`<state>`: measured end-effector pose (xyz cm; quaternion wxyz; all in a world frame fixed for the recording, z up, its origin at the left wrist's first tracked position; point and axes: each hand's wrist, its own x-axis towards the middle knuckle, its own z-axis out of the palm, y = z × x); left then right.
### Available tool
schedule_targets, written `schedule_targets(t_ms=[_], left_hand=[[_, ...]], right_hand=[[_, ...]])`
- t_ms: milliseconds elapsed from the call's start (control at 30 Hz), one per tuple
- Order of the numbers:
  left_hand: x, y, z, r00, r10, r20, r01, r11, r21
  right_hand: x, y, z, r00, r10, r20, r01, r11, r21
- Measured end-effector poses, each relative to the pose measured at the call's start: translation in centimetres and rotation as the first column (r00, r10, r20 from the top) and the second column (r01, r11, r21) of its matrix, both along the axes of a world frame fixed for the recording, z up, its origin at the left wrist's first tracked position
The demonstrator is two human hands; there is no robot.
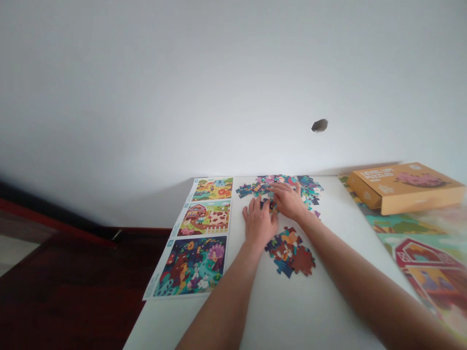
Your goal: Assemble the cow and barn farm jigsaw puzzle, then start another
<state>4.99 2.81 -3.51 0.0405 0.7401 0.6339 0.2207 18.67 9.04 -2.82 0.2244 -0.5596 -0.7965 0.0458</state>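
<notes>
Loose jigsaw puzzle pieces lie in a pile at the far end of the white table, near the wall. My right hand rests over the front of this pile, fingers spread among the pieces. Just left of it, my left hand is spread low over the table, its fingertips at a dark piece between the hands. Whether either hand grips a piece cannot be made out. Nearer to me, between my forearms, lies a joined cluster of puzzle pieces showing a fox and brown shapes.
A picture sheet with three printed scenes lies along the table's left edge. At the right, an orange puzzle box sits on completed-looking colourful artwork. The wall behind has a dark hole. Dark floor shows at left.
</notes>
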Motion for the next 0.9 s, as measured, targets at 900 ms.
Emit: schedule_targets(t_ms=[900], left_hand=[[-0.1,0.0,-0.2,0.997,0.072,-0.017,-0.072,0.997,-0.006]], right_hand=[[1.9,5.6,0.8,0.957,-0.288,-0.034,0.279,0.945,-0.171]])
